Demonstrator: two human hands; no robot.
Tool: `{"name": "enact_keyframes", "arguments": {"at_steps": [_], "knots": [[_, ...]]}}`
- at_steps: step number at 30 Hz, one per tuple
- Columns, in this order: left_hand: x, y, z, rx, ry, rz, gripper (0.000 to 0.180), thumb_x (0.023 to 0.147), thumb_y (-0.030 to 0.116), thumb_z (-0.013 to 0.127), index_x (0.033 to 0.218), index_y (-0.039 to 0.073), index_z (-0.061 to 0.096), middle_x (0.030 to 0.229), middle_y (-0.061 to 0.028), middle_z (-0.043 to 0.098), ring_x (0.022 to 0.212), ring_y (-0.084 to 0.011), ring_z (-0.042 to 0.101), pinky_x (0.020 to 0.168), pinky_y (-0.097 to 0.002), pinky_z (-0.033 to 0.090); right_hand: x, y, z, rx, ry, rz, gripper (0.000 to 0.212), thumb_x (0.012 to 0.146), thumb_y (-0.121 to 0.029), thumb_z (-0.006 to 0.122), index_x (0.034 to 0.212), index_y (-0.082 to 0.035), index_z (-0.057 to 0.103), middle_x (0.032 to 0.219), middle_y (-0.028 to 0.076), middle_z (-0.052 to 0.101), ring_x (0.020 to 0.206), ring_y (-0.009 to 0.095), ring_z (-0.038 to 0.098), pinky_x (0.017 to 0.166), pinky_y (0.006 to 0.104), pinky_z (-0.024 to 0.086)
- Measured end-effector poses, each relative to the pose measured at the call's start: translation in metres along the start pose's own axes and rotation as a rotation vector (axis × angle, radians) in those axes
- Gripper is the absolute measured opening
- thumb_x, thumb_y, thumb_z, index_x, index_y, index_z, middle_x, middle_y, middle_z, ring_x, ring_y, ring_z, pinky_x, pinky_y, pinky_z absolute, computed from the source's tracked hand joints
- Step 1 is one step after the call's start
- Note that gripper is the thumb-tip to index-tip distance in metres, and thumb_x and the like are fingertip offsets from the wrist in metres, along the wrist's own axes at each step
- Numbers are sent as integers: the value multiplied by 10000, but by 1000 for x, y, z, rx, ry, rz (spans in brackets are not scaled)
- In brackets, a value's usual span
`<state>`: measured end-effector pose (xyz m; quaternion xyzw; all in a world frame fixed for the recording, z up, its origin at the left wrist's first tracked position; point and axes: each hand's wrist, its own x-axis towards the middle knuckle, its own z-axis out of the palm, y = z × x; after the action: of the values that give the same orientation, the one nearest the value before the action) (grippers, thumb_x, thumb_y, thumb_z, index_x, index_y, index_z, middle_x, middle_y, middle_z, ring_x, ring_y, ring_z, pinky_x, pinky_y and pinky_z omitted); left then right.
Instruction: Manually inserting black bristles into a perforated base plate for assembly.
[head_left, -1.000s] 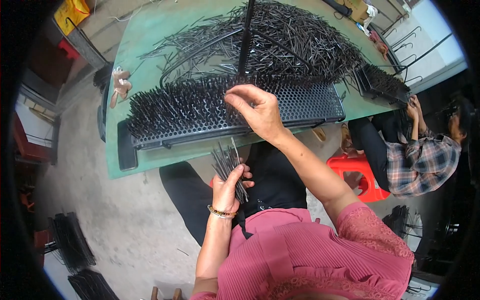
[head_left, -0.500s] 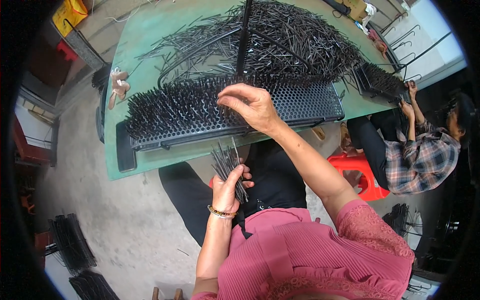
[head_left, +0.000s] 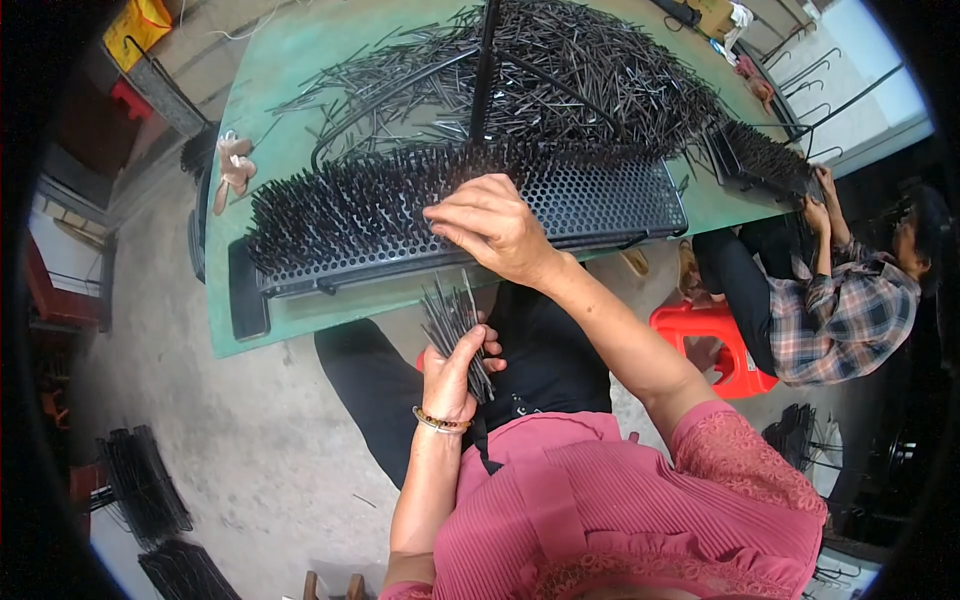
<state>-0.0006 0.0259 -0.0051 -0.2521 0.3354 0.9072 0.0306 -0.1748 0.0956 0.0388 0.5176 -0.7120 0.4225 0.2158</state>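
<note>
On the green table [head_left: 285, 110], a perforated tray [head_left: 610, 205] holds upright rods [head_left: 330, 205], its right-hand holes open; a heap [head_left: 620, 85] lies behind, a second tray [head_left: 735, 178] far right. The left grip [head_left: 450, 375] clasps a bundle [head_left: 447, 315] near the table's edge; the right grip [head_left: 495, 228], narrow, hangs over the perforated tray, contents unclear. The yellow bag [head_left: 133, 32] is unreadable.

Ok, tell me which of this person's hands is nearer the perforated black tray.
Right. The right hand is over the near side of the perforated tray; the left hand is farther off, outside the edge of the table, holding thin dark rods.
</note>
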Motion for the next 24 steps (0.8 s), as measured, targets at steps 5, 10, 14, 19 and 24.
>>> {"name": "enact_keyframes", "arguments": {"at_steps": [5, 10, 14, 19, 24], "knots": [[-1, 0, 0, -6, -3, 5, 267, 863, 113, 621, 1084, -17, 549, 859, -85, 615, 718, -145, 599, 561, -276, 550, 3, -4, 1, -66, 9, -49, 180, 744, -79, 702, 923, -70, 684, 837, 30, 630, 805, 205, 576, 769, 336, 402], [-2, 0, 0, -7, 3, 5, 270, 865, 113, 619, 1090, -17, 545, 857, -87, 617, 715, -146, 603, 562, -273, 550, 6, -9, 1, -154, 5, -51, 183, 735, -72, 702, 916, -62, 677, 819, 26, 608, 786, 201, 562, 749, 341, 396], [-2, -1, 2, 4, 5, 6, 269, 866, 117, 620, 1087, -17, 544, 858, -89, 618, 714, -148, 606, 562, -273, 550, -1, -5, 2, -183, 74, 16, 184, 724, -74, 714, 903, -61, 676, 812, 20, 604, 771, 195, 560, 737, 340, 393], [-3, 0, 2, 12, 0, 22, 276, 866, 123, 621, 1089, -21, 542, 858, -93, 618, 711, -152, 607, 563, -273, 550, 1, -10, 2, -218, 52, -66, 184, 713, -80, 723, 888, -65, 670, 793, 17, 593, 754, 190, 555, 722, 339, 386], [-2, -2, 1, 21, 10, 5, 289, 870, 127, 617, 1097, -31, 533, 855, -105, 619, 703, -162, 613, 562, -274, 552, 5, -15, 0, -260, 9, -41, 167, 720, -98, 719, 876, -69, 669, 794, 19, 592, 756, 195, 551, 735, 349, 379]]}}
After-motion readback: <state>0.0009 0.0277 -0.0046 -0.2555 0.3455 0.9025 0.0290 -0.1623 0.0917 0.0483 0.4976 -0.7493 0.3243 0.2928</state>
